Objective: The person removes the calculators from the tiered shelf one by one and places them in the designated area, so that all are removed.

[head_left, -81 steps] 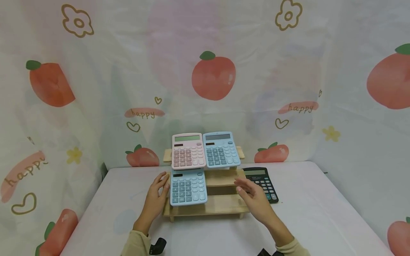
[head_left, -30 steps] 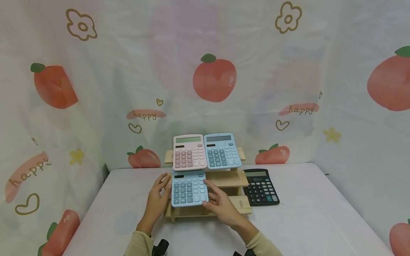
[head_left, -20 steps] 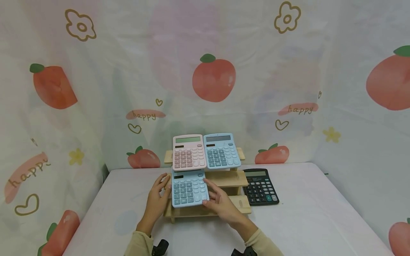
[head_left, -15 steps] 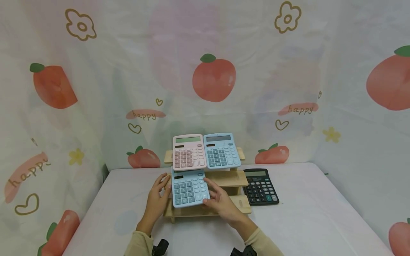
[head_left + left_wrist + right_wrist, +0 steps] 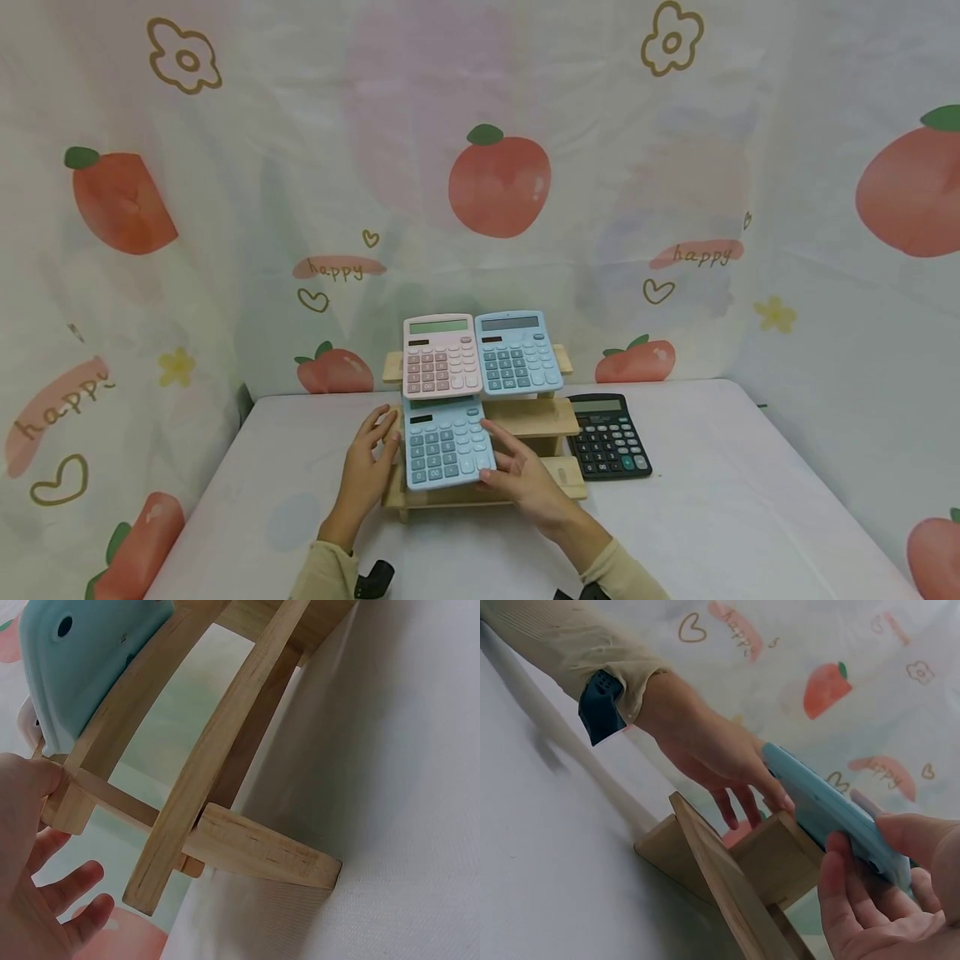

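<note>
A light-blue calculator [image 5: 448, 446] leans on the middle tier of a wooden step rack [image 5: 528, 417], slightly turned. Its lower right corner is pinched by the right hand [image 5: 528, 487], thumb on the face and fingers beneath; the right wrist view shows the calculator [image 5: 832, 806] edge-on in that hand [image 5: 900, 900]. At the rack's left side, the left hand [image 5: 365, 471] holds the end of the middle tier; the left wrist view shows its thumb above the board [image 5: 71, 802] and a finger below. The calculator's top edge is hidden behind a pink calculator [image 5: 441, 358].
Beside the pink calculator, another blue calculator [image 5: 519, 354] stands on the rack's top tier. A black calculator [image 5: 611, 442] lies on the white table [image 5: 712, 500] to the right, partly behind the rack. A printed cloth [image 5: 585, 192] hangs behind.
My right hand has come leftward from the rack's right side and taken hold of the blue calculator's corner. The calculator's lower end has swung slightly right and nearer. My left hand stays put.
</note>
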The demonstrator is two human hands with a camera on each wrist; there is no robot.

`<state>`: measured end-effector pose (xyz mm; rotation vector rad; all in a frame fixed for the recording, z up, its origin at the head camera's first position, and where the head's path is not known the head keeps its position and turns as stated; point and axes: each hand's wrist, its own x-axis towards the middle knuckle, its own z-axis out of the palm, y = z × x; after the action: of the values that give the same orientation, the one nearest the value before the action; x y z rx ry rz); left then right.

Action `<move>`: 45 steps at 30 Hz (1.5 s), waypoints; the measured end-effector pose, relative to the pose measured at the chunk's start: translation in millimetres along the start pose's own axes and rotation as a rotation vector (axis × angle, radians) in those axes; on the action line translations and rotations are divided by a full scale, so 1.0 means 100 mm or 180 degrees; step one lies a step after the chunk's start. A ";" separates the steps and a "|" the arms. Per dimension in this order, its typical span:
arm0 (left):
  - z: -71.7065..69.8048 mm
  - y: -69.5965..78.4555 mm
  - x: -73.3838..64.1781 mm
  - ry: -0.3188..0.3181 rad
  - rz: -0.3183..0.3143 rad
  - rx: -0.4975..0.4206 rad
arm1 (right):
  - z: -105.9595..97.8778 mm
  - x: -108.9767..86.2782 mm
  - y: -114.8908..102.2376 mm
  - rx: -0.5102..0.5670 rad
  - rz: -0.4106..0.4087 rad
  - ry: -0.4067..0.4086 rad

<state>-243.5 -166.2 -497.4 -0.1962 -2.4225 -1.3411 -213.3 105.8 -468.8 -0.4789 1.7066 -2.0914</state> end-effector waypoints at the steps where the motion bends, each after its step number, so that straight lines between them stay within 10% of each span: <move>1: 0.00 0.00 0.00 0.0004 0.0009 -0.0006 | 0.00 -0.01 0.00 0.0005 0.0014 0.0002; 45: -0.01 0.01 -0.01 0.0048 0.0150 -0.0120 | -0.41 -0.62 -0.12 -0.0001 0.0105 0.0038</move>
<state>-242.2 -166.2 -496.7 -0.2504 -2.3665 -1.3634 -181.4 173.9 -466.5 -0.4361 1.7102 -2.0749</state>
